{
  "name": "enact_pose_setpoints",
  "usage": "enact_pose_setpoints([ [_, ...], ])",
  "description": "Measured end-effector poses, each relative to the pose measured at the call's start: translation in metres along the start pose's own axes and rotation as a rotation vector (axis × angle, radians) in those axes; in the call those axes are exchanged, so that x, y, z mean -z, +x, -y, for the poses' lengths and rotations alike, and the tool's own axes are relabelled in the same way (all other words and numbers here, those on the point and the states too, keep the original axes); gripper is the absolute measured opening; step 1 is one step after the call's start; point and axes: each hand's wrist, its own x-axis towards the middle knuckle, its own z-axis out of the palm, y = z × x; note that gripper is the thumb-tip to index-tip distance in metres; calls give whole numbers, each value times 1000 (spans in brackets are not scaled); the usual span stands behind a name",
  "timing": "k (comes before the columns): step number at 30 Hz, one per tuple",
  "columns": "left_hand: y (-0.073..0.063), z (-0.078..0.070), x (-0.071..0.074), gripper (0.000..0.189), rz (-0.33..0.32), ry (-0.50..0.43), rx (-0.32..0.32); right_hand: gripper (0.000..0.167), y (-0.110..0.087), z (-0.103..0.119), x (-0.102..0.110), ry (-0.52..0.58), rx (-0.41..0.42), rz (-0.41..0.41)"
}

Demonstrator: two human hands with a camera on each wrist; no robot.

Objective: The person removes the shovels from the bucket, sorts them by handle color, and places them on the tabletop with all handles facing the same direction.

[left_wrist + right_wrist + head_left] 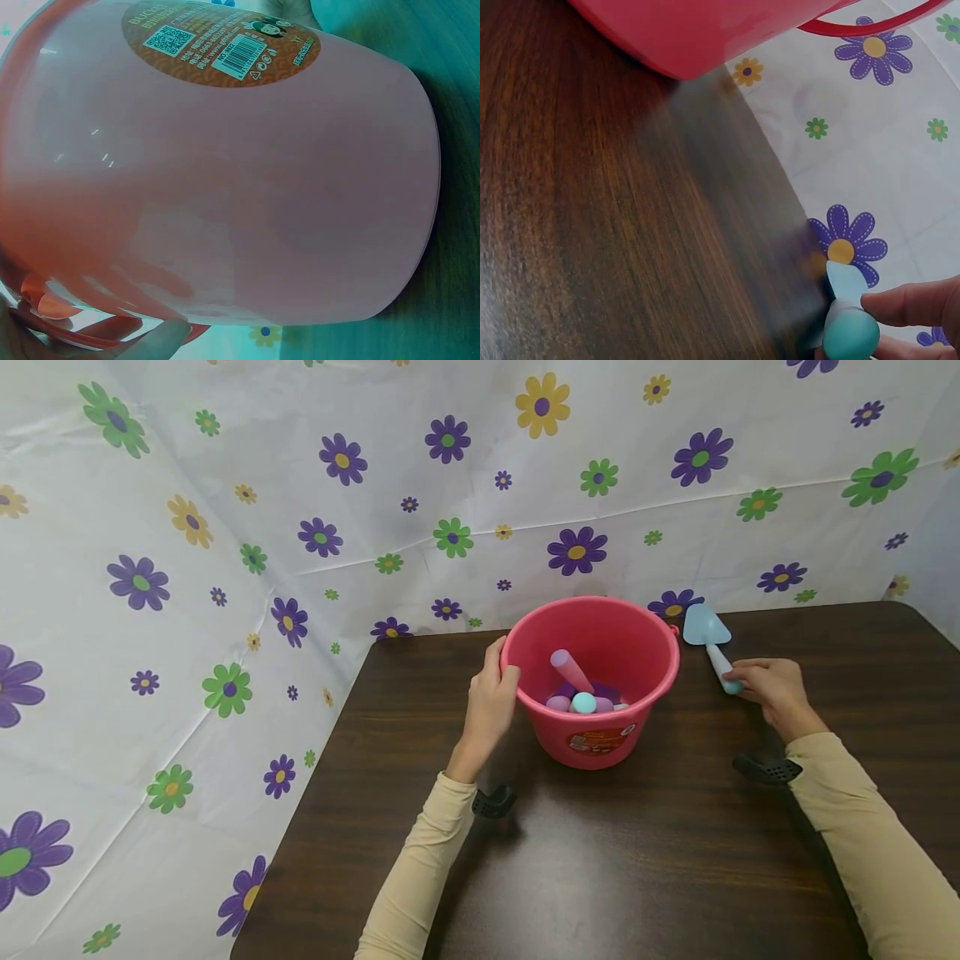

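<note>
A pink bucket [592, 739] stands on the dark table, an orange label on its front. Inside it lie several toy pieces, among them a purple handle [572, 671] sticking up and a light teal round end [582, 702]. My left hand [489, 702] grips the bucket's left rim, fingers over the edge. To the right of the bucket, my right hand [772, 689] pinches the handle of a light blue toy shovel [707, 625], whose blade points toward the back. In the right wrist view, thumb and fingers close around the shovel's teal handle end [852, 334].
The brown wooden table [420, 710] ends at the back against a white curtain [495, 485] printed with purple, green and yellow flowers. The bucket's red carrying handle [877, 28] hangs at its far side. A black wrist strap [767, 769] sits on the right arm.
</note>
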Motion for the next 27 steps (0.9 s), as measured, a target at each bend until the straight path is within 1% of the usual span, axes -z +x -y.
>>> enact_pose_setpoints([
  [5,0,0,0,54,-1,8,-2,58,0,0,0,-63,17,-12],
  [11,0,0,0,53,0,8,-1,60,0,1,2,-95,-7,-1],
  [16,0,0,0,54,6,0,-4,62,0,1,3,-83,-24,4],
  [20,0,0,0,54,6,0,-4,60,-1,1,6,-29,4,-20],
  [22,0,-1,0,54,4,2,-2,51,-2,4,9,16,18,-43],
  [27,0,-2,0,53,3,2,2,13,-11,20,15,168,44,-89],
])
